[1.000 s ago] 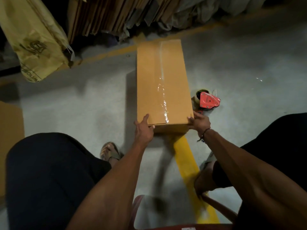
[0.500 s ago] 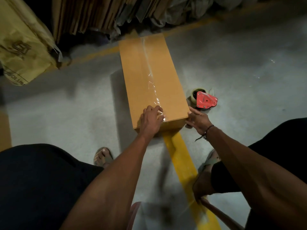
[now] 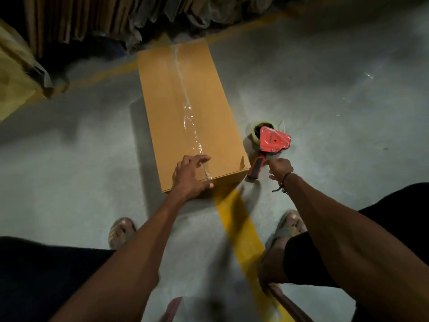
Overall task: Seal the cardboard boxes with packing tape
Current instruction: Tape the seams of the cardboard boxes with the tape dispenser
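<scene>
Far left: a yellowish bag slumped against the edge of view, with flattened cardboard sheets stacked upright along the back and crumpled grey wrapping beside them. Lower left: a dark-clothed knee and, next to it, a sandalled foot on the grey concrete floor.

Centre: a long brown cardboard box lying flat on the floor, running away from the viewer, flaps closed. Along the top seam, a strip of clear packing tape, wrinkled and shiny toward the near end, folded over the near edge. Left hand resting on the near end of the box lid, fingers spread and nearly straight, pressing on the tape end, thumb over the front edge; nothing gripped. Under the near end of the box, a yellow floor stripe running back toward the viewer.

Right of the box: a red tape dispenser lying on the floor just beside the box, roll at its far side, red-and-black handle pointing toward the viewer. Right hand at the handle, fingers curled, one fingertip touching it; impossible to tell whether closed around it. A dark cord bracelet on that wrist. Below, the other sandalled foot and a dark-clothed leg.
</scene>
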`<state>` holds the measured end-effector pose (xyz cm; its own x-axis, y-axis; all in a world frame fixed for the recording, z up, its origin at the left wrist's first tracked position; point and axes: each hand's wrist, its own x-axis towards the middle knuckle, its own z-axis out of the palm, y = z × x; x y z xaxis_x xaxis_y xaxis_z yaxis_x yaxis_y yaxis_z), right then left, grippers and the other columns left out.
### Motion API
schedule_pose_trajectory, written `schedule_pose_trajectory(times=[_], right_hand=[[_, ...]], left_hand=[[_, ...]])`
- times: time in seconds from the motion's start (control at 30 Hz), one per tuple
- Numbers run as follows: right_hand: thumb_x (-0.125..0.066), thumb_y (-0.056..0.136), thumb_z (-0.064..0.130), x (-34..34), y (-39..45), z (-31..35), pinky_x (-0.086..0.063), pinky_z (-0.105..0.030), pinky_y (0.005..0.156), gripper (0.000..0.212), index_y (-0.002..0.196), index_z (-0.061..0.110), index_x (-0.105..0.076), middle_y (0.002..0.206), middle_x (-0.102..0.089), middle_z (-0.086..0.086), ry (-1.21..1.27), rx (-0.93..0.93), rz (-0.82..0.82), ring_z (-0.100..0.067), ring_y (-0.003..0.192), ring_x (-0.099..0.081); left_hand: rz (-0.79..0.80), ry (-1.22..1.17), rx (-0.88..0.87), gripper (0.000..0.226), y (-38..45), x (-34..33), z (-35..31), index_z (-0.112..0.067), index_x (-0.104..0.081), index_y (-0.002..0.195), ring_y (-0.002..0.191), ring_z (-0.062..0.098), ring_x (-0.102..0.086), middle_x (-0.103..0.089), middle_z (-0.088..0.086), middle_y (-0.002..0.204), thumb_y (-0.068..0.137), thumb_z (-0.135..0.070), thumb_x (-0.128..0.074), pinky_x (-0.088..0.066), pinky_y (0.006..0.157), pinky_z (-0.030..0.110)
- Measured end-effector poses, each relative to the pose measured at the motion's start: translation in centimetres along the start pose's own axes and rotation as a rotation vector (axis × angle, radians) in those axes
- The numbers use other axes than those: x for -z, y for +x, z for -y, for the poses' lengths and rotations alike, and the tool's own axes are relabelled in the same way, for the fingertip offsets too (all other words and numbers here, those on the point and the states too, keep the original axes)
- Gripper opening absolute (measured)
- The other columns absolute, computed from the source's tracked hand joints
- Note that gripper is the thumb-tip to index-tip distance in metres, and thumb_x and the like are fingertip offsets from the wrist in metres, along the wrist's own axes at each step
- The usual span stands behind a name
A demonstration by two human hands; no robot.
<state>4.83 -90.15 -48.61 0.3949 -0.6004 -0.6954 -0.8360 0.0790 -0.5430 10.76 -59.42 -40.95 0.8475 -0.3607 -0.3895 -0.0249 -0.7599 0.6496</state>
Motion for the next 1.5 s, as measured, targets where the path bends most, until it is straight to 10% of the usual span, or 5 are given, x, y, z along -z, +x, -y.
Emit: schedule_pose_trajectory(times=[0.23, 0.77, 1.03, 1.17, 1.5], right_hand=[[-0.077, 0.084, 0.042, -2.6, 3.6, 0.3, -0.055, -0.050, 0.098, 0.031, 0.079, 0.015, -0.063, 0.115, -0.072, -0.021, -0.147, 0.063, -0.024, -0.040, 0.112, -0.067], [-0.046, 0.104, 0.034, -4.9, 6.9, 2.9, -0.042, -0.044, 0.106, 0.059, 0.146, -0.006, -0.044, 0.147, -0.050, -0.021, -0.122, -0.043, -0.004, -0.042, 0.135, -0.048], [-0.029, 0.105, 0.059, 0.7, -5.5, 7.8, -0.045, -0.045, 0.105, 0.070, 0.139, 0.005, -0.059, 0.138, -0.059, -0.025, 0.173, 0.053, -0.097, -0.044, 0.125, -0.056], [-0.018, 0.062, 0.107, 3.7, -9.6, 10.3, -0.056, -0.047, 0.081, 0.113, 0.100, 0.014, -0.071, 0.092, -0.070, -0.011, 0.229, 0.143, -0.047, -0.028, 0.079, -0.061], [-0.037, 0.103, 0.065, 7.0, -26.5, 14.0, -0.042, -0.025, 0.051, 0.068, 0.111, 0.005, -0.067, 0.066, -0.057, -0.001, 0.124, 0.436, 0.493, -0.011, 0.053, -0.049]], left_hand=[[-0.102, -0.149, -0.073, 0.082, 0.2, -1.4, 1.9, -0.053, -0.057, 0.133, 0.117, 0.012, -0.049, -0.048, -0.023, 0.122, 0.056, -0.060, -0.084, -0.047, 0.104, 0.054], [-0.105, -0.155, -0.097, 0.072, -0.5, -0.7, 0.8, -0.053, -0.062, 0.128, 0.114, 0.008, -0.051, -0.052, -0.023, 0.121, 0.059, -0.062, -0.079, -0.050, 0.098, 0.044], [0.162, -0.029, 0.016, 0.084, -0.4, 2.7, -1.9, -0.031, -0.055, 0.139, 0.113, 0.017, -0.054, -0.053, -0.005, 0.123, 0.065, -0.059, -0.084, -0.048, 0.094, 0.032], [0.209, 0.130, -0.005, 0.055, -1.2, 6.5, -5.3, -0.013, -0.052, 0.143, 0.112, 0.019, -0.058, -0.061, 0.009, 0.133, 0.096, -0.033, -0.072, -0.046, 0.091, 0.030], [-0.093, 0.009, 0.104, 0.028, -10.2, 19.0, -11.6, -0.009, -0.063, 0.120, 0.102, 0.025, -0.060, -0.064, 0.008, 0.117, 0.107, -0.031, -0.050, -0.048, 0.082, 0.033]])
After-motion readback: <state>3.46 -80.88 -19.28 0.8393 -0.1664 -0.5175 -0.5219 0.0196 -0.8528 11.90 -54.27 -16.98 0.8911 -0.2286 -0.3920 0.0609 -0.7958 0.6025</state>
